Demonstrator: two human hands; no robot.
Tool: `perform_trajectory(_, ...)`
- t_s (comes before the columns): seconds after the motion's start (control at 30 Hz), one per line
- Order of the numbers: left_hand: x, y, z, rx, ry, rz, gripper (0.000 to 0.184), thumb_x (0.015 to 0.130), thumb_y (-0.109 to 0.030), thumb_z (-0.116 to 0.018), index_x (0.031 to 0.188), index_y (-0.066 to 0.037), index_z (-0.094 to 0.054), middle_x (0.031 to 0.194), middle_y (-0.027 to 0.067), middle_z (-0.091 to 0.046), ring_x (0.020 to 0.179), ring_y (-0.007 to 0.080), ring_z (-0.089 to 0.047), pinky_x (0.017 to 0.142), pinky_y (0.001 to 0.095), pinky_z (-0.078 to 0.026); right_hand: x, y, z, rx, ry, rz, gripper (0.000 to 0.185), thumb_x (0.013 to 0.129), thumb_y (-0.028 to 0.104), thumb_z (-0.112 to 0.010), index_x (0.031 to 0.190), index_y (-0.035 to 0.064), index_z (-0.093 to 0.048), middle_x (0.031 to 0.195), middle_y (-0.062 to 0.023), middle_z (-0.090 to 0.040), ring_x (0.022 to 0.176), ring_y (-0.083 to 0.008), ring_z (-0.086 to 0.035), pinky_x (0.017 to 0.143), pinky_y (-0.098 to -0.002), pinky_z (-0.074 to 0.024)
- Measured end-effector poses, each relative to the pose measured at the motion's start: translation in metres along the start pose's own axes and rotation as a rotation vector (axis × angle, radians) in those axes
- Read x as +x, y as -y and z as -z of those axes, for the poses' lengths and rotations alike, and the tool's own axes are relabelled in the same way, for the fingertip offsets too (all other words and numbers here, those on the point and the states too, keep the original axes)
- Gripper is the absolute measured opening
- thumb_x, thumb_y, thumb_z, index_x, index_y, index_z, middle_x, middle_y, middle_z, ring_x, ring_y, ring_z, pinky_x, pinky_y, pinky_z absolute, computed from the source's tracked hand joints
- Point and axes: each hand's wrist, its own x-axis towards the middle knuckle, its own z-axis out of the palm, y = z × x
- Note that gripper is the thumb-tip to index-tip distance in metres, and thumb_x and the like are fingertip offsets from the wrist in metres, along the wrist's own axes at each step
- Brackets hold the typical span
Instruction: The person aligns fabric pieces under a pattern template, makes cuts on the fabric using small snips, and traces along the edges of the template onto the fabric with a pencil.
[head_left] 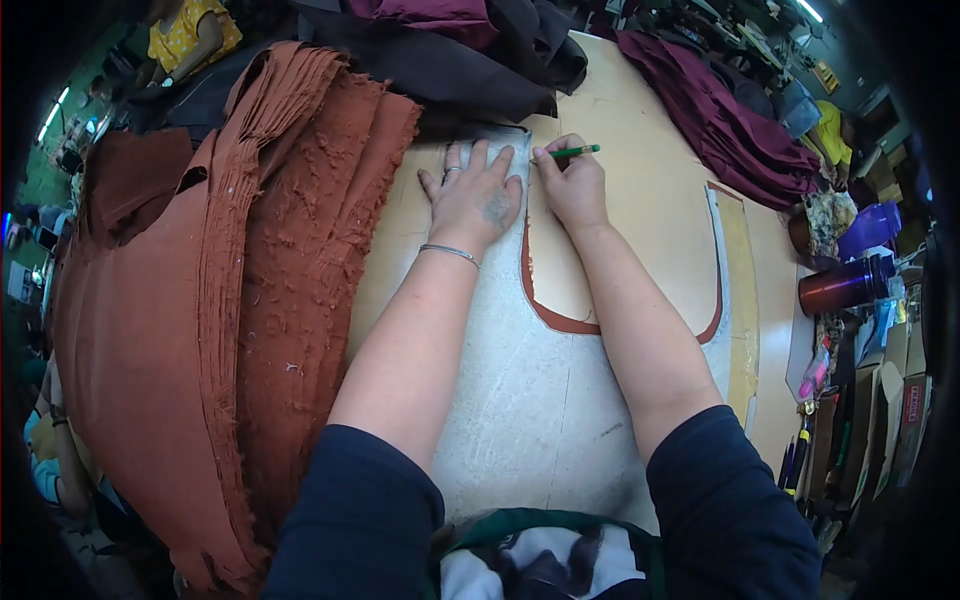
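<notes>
Your tan table [650,130] carries a rust-edged template [510,420] under your left fingers [479,158], rust cloth [150,300] leftward of them, maroon cloth [735,140] well rightward

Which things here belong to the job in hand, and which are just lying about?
Likely in use:
Green pencil, in the right hand
Pale sheet, under the left hand
Rust-red strip along its curve
Rust-red cloth heap, perhaps, by colour

Apparently lying about:
Maroon cloth
Dark cloth
Tumbler
Cardboard box
</notes>
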Motion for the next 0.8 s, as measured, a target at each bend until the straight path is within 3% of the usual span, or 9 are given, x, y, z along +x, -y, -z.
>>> perform_trajectory(0.13,0.001,-0.002,0.005,0.006,0.053,0.018,0.043,0.084,-0.035,-0.038,0.125,-0.022,-0.04,0.133,0.0046,-0.03,0.126,0.0306,-0.022,0.094,0.062,-0.021,-0.045,0.023,0.017,-0.018,0.051,0.1,0.016,0.076,0.013,-0.062,0.076,0.001,-0.051,0.071,-0.0146,-0.059,0.06,-0.0255,-0.058,0.056,-0.0324,-0.0455)
perform_trajectory(0.3,0.0,-0.003,0.002,-0.011,0.012,0.025,0.044,0.082,-0.034,-0.038,0.124,-0.021,-0.041,0.133,0.0063,-0.031,0.127,0.029,-0.02,0.097,0.0603,-0.016,-0.11,0.05,0.052,0.105,0.312,-0.01,0.015,0.076,0.012,-0.062,0.079,0.0008,-0.053,0.068,-0.0137,-0.058,0.059,-0.0219,-0.059,0.055,-0.031,-0.0453)
perform_trajectory(0.5,0.001,-0.005,0.006,0.03,0.081,0.05,0.045,0.083,-0.034,-0.037,0.127,-0.022,-0.038,0.135,0.0062,-0.029,0.128,0.0282,-0.019,0.097,0.06,-0.015,-0.067,0.023,0.029,0.216,0.236,-0.022,0.015,0.078,0.012,-0.06,0.081,-0.001,-0.053,0.059,-0.0133,-0.056,0.054,-0.0223,-0.059,0.054,-0.0306,-0.0454)
perform_trajectory(0.7,0.001,-0.006,0.008,0.031,0.098,0.046,0.045,0.084,-0.034,-0.035,0.126,-0.021,-0.038,0.136,0.0064,-0.028,0.129,0.0279,-0.017,0.098,0.0595,-0.014,-0.034,0.026,0.019,0.022,0.129,0.036,0.016,0.078,0.012,-0.059,0.083,-0.0015,-0.053,0.065,-0.0169,-0.058,0.062,-0.028,-0.059,0.06,-0.0341,-0.0456)
perform_trajectory(0.8,0.001,-0.007,0.009,0.035,0.107,0.054,0.044,0.084,-0.034,-0.035,0.126,-0.02,-0.038,0.136,0.0065,-0.028,0.128,0.0279,-0.017,0.098,0.0592,-0.014,-0.066,0.044,0.035,0.021,0.225,0.097,0.015,0.078,0.011,-0.059,0.083,-0.0013,-0.053,0.069,-0.0186,-0.057,0.066,-0.0314,-0.058,0.062,-0.0354,-0.0448)
